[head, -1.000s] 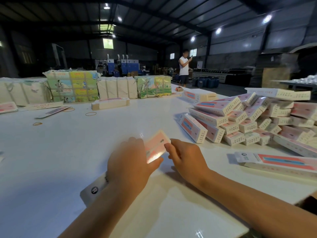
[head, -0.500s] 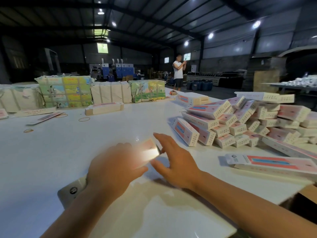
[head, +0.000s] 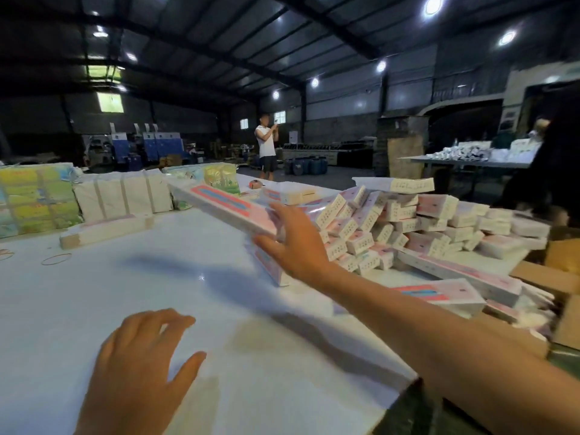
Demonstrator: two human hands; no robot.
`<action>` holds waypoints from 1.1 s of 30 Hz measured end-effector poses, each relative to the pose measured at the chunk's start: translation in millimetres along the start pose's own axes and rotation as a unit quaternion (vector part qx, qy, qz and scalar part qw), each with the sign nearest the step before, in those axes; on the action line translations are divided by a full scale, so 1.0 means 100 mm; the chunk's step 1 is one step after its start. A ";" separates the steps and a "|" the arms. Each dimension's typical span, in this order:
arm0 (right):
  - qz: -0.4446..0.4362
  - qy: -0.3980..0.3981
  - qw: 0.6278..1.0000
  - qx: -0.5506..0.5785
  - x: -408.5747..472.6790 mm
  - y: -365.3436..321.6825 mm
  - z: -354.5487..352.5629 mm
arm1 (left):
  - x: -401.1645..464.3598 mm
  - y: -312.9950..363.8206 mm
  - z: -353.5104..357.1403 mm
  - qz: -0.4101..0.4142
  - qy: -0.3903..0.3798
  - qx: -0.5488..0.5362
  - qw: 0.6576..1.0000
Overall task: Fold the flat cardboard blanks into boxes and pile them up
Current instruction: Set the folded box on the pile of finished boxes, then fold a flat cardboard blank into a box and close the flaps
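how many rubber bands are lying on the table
2 that I can make out: one rubber band on the white table near the left, another cut by the left edge. More may be hidden or blurred.

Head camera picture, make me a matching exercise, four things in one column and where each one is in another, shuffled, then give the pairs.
Things:
1. folded box
2. left hand
3. pile of boxes
4. rubber band

Places:
A. lying flat on the white table, far left
B. stacked on the table's right side
C. low over the table's near edge, fingers spread, holding nothing
D. in the air at the right hand, just left of the pile

Pairs: 1-D, 2-C, 3-B, 4-A
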State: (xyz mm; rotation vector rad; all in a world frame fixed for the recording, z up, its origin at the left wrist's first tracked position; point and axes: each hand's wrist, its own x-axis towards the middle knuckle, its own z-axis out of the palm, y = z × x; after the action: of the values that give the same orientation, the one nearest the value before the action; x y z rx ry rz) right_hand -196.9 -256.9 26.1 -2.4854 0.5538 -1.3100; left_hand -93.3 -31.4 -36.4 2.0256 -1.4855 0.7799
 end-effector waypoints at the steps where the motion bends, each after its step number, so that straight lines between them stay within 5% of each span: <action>1: 0.018 0.036 0.999 -0.001 0.21 0.12 -0.15 | 0.01 0.02 0.04 -0.012 -0.066 -0.016 0.998; 2: 0.033 0.071 0.997 -0.017 0.41 0.25 -0.30 | 0.02 0.03 0.10 -0.027 -0.144 -0.033 0.989; 6: 0.119 0.147 0.965 -0.182 0.97 0.89 -0.87 | 0.04 -0.02 0.25 -0.020 -0.205 -0.064 0.976; 7: 0.149 0.142 0.949 -0.240 1.02 1.06 -0.98 | 0.05 -0.02 0.22 -0.017 -0.259 -0.092 0.961; 9: 0.218 0.097 0.905 -0.352 1.04 1.33 -1.11 | 0.04 -0.04 0.19 0.020 -0.225 -0.048 0.973; 11: 0.278 0.037 0.863 -0.419 0.98 1.52 -1.14 | 0.14 -0.13 0.08 0.052 -0.336 -0.035 0.940; 13: 0.313 -0.002 0.845 -0.434 0.93 1.59 -1.11 | 0.18 -0.28 0.12 0.122 -0.280 -0.083 0.949; 14: 0.317 -0.013 0.841 -0.438 0.91 1.59 -1.10 | 0.19 -0.24 0.12 0.069 -0.309 -0.148 0.937; 16: 0.299 -0.003 0.850 -0.433 0.92 1.50 -1.07 | 0.16 -0.13 0.10 0.032 -0.281 -0.105 0.954; 18: 0.249 0.045 0.895 -0.368 0.97 1.24 -1.01 | 0.06 0.01 0.16 0.030 -0.159 -0.079 0.984; 22: 0.040 0.099 0.981 -0.160 0.87 0.33 -0.61 | 0.01 0.03 0.18 -0.002 -0.119 -0.044 0.992; 25: -0.091 -0.040 0.995 0.009 0.30 -0.23 -0.07 | -0.06 0.02 0.21 -0.035 -0.124 -0.038 0.991; 28: -0.111 -0.227 0.968 0.007 -0.35 -0.39 0.50 | -0.10 -0.01 0.23 -0.055 -0.156 -0.027 0.986; 33: -0.110 -0.269 0.956 -0.036 -0.71 -0.25 0.82 | -0.10 -0.04 0.26 -0.061 -0.180 0.009 0.982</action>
State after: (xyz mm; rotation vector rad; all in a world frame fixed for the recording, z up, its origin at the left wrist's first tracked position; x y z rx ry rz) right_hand -160.6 -197.2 -60.0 -2.8612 0.1998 -0.6212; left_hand -87.7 -41.9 -62.0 2.3390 -1.5259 0.3915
